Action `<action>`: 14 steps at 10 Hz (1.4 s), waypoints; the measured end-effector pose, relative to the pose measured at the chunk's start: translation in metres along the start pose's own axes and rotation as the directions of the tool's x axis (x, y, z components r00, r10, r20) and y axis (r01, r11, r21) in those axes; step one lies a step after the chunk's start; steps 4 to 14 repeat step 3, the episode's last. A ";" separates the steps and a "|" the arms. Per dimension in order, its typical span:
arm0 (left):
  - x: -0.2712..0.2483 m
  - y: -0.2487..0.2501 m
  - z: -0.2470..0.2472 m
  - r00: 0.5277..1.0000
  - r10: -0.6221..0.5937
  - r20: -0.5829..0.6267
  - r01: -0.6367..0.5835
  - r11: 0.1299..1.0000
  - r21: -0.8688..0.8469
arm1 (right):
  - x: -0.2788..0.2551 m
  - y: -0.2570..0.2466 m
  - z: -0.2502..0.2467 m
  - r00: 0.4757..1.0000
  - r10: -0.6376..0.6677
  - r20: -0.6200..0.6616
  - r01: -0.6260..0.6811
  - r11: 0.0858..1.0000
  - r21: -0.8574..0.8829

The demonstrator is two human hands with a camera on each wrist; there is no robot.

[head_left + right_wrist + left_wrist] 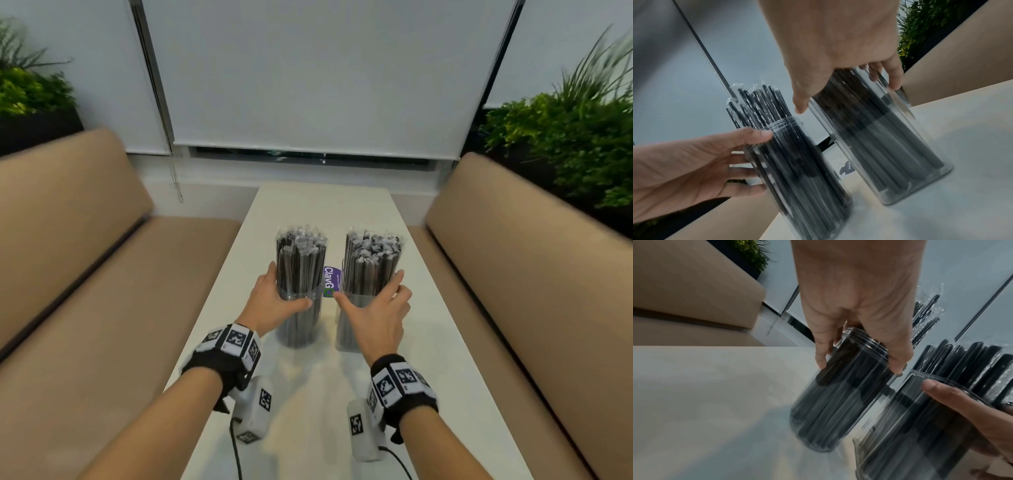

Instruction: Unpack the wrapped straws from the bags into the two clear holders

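Two clear round holders stand side by side on the white table (308, 411), both packed with black wrapped straws. My left hand (290, 286) grips the left holder (298, 325) just under its rim, thumb in front and fingers behind; the left wrist view shows that hand (859, 366) on the holder (838, 410). My right hand (369, 286) spans the right holder (347, 329), thumb on its left side and fingers on its right. The right wrist view shows this hand (849, 97) round the right holder (890, 146). The straws (299, 260) stick up well above both rims.
A flat purple and white printed pack (331, 281) lies on the table behind the gap between the holders. Tan padded benches (102, 291) run along both long sides of the table. Planters with green plants (565, 137) stand behind the benches. A window blind hangs at the far end.
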State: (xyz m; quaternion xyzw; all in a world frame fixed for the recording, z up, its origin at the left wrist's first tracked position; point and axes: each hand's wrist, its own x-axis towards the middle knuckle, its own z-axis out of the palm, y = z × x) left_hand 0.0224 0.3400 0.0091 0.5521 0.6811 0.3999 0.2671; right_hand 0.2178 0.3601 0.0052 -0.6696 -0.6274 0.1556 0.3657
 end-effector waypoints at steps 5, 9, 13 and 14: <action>-0.022 0.023 -0.014 0.987 -0.093 0.133 0.088 0.995 0.048 | -0.007 -0.004 -0.027 0.992 0.099 0.077 -0.099 0.995 -0.008; -0.022 0.023 -0.014 0.987 -0.093 0.133 0.088 0.995 0.048 | -0.007 -0.004 -0.027 0.992 0.099 0.077 -0.099 0.995 -0.008; -0.022 0.023 -0.014 0.987 -0.093 0.133 0.088 0.995 0.048 | -0.007 -0.004 -0.027 0.992 0.099 0.077 -0.099 0.995 -0.008; -0.022 0.023 -0.014 0.987 -0.093 0.133 0.088 0.995 0.048 | -0.007 -0.004 -0.027 0.992 0.099 0.077 -0.099 0.995 -0.008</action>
